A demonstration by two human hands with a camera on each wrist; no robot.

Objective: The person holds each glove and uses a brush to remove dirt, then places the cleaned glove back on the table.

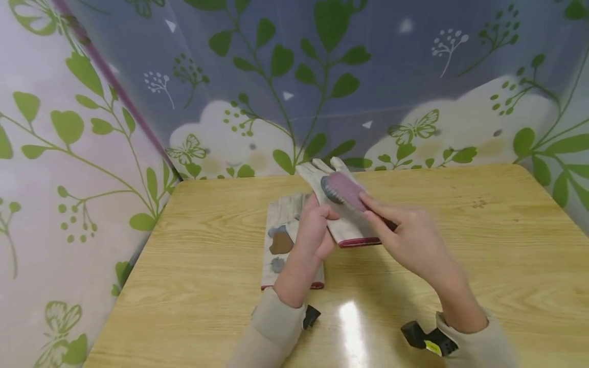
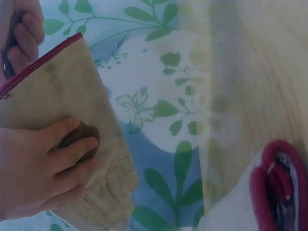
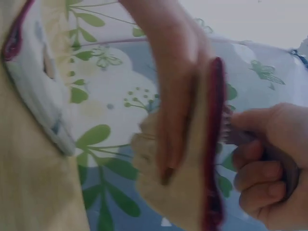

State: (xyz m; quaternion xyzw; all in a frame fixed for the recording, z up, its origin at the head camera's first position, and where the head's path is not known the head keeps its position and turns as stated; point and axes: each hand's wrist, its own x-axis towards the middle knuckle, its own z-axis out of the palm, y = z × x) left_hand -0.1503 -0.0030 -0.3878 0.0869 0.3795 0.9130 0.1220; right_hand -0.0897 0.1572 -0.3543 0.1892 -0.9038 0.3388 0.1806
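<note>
My left hand [image 1: 315, 230] grips an off-white work glove [image 1: 352, 227] with a red hem, thumb on its front and fingers across its back. The glove is raised and tilted, its fingers pointing away toward the wall. In the left wrist view, those spread fingers partly cover a dark brown patch [image 2: 89, 137] on the cloth. My right hand [image 1: 414, 240] holds a brush [image 1: 346, 190] with a pinkish-purple back by its handle [image 3: 286, 166]. Its bristles face the glove's front, over a blue-grey patch [image 1: 329, 190]. A second matching glove [image 1: 281, 209] lies flat beneath my left arm.
The wooden table [image 1: 483, 266] meets a wall covering [image 1: 395, 66] printed with leaves and butterflies at its back edge. The second glove bears a brown patch [image 1: 280, 243] and grey spots [image 1: 277, 265]. Black devices [image 1: 428, 340] sit at both sleeve cuffs.
</note>
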